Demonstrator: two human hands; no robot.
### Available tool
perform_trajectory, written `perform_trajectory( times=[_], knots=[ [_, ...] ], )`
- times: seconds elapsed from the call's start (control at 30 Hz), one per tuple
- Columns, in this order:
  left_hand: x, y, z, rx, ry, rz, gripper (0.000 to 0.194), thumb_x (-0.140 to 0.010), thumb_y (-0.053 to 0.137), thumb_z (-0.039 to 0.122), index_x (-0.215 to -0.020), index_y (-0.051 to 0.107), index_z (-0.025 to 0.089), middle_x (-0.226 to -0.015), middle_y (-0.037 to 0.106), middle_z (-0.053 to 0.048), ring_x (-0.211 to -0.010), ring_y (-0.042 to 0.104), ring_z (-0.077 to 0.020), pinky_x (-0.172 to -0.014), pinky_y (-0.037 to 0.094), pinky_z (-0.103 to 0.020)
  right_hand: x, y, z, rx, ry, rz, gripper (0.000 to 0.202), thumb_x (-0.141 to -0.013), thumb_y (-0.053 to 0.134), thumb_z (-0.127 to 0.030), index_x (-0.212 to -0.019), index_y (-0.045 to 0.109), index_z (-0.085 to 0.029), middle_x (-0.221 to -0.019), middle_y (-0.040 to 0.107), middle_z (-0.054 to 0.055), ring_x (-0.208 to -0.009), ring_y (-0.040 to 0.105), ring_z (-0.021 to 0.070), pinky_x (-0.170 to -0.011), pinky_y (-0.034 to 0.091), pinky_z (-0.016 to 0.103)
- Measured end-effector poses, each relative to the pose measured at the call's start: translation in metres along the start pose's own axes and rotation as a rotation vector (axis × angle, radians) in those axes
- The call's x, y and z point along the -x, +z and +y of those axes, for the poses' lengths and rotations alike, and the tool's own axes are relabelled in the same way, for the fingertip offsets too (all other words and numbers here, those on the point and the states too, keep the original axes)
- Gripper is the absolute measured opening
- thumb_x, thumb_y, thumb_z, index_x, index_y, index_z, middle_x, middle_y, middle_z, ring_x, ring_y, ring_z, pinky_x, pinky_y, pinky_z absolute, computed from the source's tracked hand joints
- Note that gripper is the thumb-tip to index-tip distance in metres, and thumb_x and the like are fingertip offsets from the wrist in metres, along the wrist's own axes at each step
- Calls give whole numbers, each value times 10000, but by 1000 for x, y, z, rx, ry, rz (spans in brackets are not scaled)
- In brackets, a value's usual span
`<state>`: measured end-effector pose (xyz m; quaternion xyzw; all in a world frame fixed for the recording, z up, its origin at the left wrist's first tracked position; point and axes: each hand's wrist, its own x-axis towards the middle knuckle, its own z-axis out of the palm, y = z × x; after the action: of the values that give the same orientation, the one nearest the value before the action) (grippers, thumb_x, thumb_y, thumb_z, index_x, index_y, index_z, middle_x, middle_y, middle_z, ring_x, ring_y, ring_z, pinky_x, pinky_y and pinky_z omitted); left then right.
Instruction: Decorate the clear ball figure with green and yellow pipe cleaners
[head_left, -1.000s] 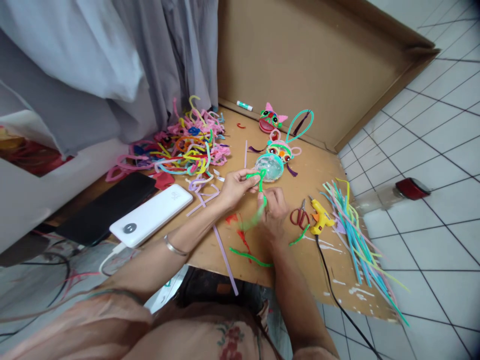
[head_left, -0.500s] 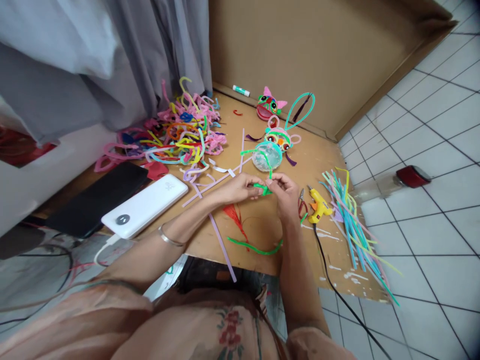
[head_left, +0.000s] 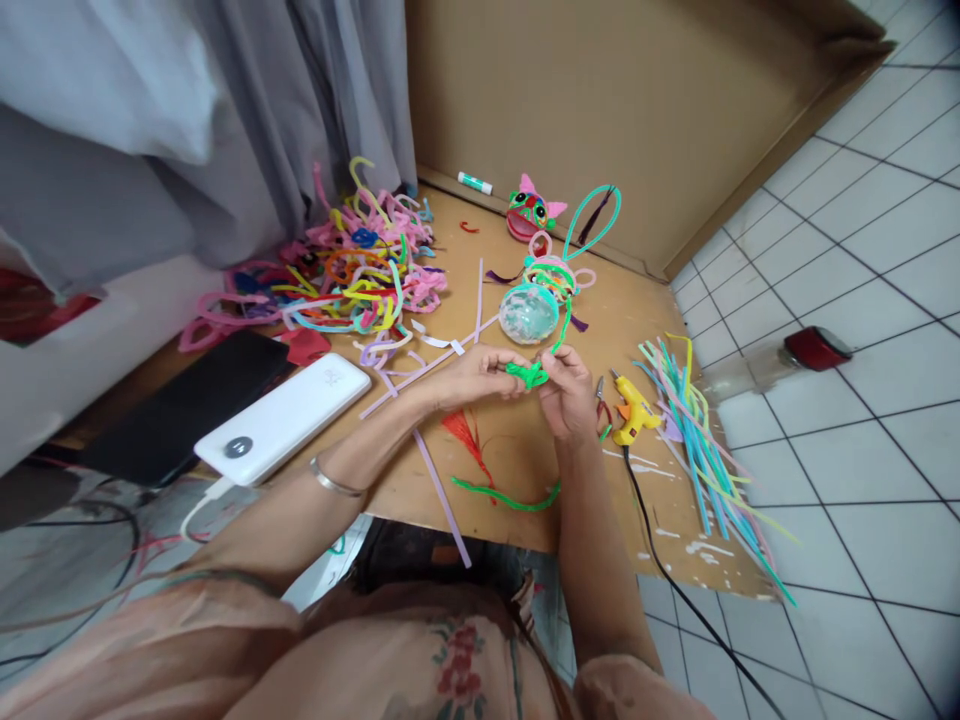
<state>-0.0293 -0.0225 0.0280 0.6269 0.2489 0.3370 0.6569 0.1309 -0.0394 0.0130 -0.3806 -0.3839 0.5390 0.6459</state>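
Between my two hands is a small folded bundle of green pipe cleaner (head_left: 528, 375), with a free length rising from it past a clear round container (head_left: 529, 313). My left hand (head_left: 487, 374) pinches the bundle's left side. At its right side, the fingers of my right hand (head_left: 567, 385) are closed on the same green pipe cleaner. Another green pipe cleaner (head_left: 502, 494) lies on the table below, partly hidden by my right forearm. A red tassel (head_left: 466, 440) rests just below my left hand.
Tangled pipe cleaners (head_left: 367, 260) are heaped at the left, beyond a white power bank (head_left: 285, 418). A yellow glue gun (head_left: 634, 410) and straight pipe cleaners (head_left: 697, 440) lie to the right. Two decorated faces and a glue stick (head_left: 475, 183) are at the back.
The free green length has swung from the left, across the clear container, over to the right. My right hand has turned slightly around the bundle. The view has shifted a little.
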Motion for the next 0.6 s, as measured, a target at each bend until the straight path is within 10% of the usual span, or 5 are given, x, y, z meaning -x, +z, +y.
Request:
perform_trajectory(
  times=[0.6],
  knots=[
    [-7, 0, -14, 100, 4, 150, 386, -586, 837, 412, -757, 677, 105, -633, 628, -1, -573, 531, -84, -587, 425, -222, 0, 2, 5, -117, 45, -11, 254, -648, 808, -245, -735, 571, -214, -630, 625, -83, -577, 572, 79, -583, 481, 215]
  ],
)
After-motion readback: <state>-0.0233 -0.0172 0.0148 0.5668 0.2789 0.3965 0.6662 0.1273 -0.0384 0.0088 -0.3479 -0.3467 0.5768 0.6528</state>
